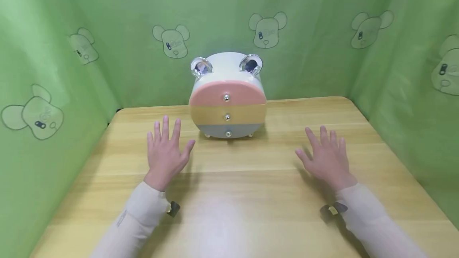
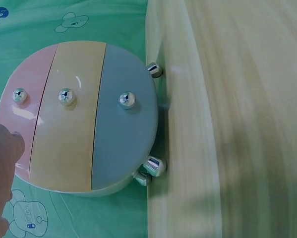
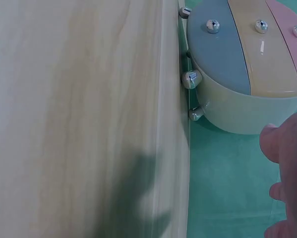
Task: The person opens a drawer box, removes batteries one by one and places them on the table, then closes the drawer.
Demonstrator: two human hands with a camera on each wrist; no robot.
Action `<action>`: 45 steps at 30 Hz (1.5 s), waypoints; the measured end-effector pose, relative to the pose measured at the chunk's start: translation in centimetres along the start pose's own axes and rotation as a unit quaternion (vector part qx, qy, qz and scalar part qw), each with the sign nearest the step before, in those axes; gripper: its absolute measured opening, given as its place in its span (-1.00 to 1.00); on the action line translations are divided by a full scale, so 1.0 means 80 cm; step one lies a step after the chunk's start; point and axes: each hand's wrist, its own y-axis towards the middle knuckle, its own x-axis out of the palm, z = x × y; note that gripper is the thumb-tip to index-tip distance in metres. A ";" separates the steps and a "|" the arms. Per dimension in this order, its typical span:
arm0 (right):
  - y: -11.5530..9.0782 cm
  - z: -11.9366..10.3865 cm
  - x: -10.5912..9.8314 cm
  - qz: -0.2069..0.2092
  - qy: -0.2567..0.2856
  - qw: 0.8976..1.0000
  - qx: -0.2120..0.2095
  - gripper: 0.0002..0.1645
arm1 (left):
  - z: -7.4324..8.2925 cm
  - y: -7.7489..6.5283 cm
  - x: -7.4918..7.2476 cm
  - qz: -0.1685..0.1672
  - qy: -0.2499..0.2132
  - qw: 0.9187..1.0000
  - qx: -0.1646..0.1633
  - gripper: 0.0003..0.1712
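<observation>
A small rounded drawer box (image 1: 227,114) stands near the back of the table, its front banded pink, yellow and grey-blue. Each band carries a silver knob, such as the middle knob (image 1: 227,117). Two shiny round ears top the white body, and short silver feet hold it up. My left hand (image 1: 166,156), fingers spread, is over the table to the front left of the box and holds nothing. To the front right, my right hand (image 1: 328,160) is likewise spread and without anything in it. Both hands cast shadows on the wood and stay apart from the box.
The light wooden table (image 1: 222,194) has rounded back corners. Green curtains (image 1: 218,7) printed with bear heads enclose it at the back and both sides. A small dark device (image 1: 173,209) sits at the left wrist, and another dark device (image 1: 333,210) at the right.
</observation>
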 end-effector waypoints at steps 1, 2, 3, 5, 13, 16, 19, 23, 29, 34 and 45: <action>0.000 0.000 0.000 0.001 0.000 1.000 0.000 -0.05 | 0.001 0.002 -0.001 0.000 -0.002 1.000 0.001 -0.10; 0.001 0.000 -0.001 0.003 0.001 1.000 0.000 -0.06 | 0.002 0.004 -0.001 0.000 -0.006 1.000 0.002 -0.10; 0.002 -0.001 -0.002 0.005 0.001 1.000 -0.003 -0.06 | 0.003 0.006 -0.002 -0.001 -0.010 1.000 0.002 -0.10; 0.005 -0.003 -0.003 0.011 0.001 1.000 -0.008 -0.07 | 0.004 0.011 -0.006 0.000 -0.018 1.000 0.004 -0.11; 0.021 -0.013 -0.007 0.037 0.007 0.998 -0.041 -0.11 | 0.001 0.036 -0.023 -0.004 -0.108 0.993 0.041 -0.12; 0.024 -0.016 -0.010 0.042 0.008 0.998 -0.054 -0.13 | -0.001 0.045 -0.026 -0.012 -0.156 0.986 0.066 -0.12; 0.027 -0.021 -0.016 0.036 0.019 0.997 -0.059 -0.14 | -0.004 0.054 -0.028 -0.016 -0.196 0.976 0.091 -0.13; 0.035 -0.031 -0.021 0.043 0.057 0.994 -0.077 -0.19 | -0.005 0.067 -0.034 -0.022 -0.235 0.966 0.109 -0.20; 0.059 -0.040 -0.026 0.040 0.156 0.979 -0.124 -0.26 | -0.009 0.088 -0.037 -0.041 -0.271 0.954 0.124 -0.23; 0.080 -0.052 -0.025 0.016 0.237 0.956 -0.171 -0.30 | -0.012 0.103 -0.038 -0.059 -0.301 0.945 0.114 -0.31; 0.112 -0.091 -0.023 0.010 0.311 0.927 -0.211 -0.33 | 0.001 0.133 -0.040 -0.080 -0.340 0.931 0.106 -0.30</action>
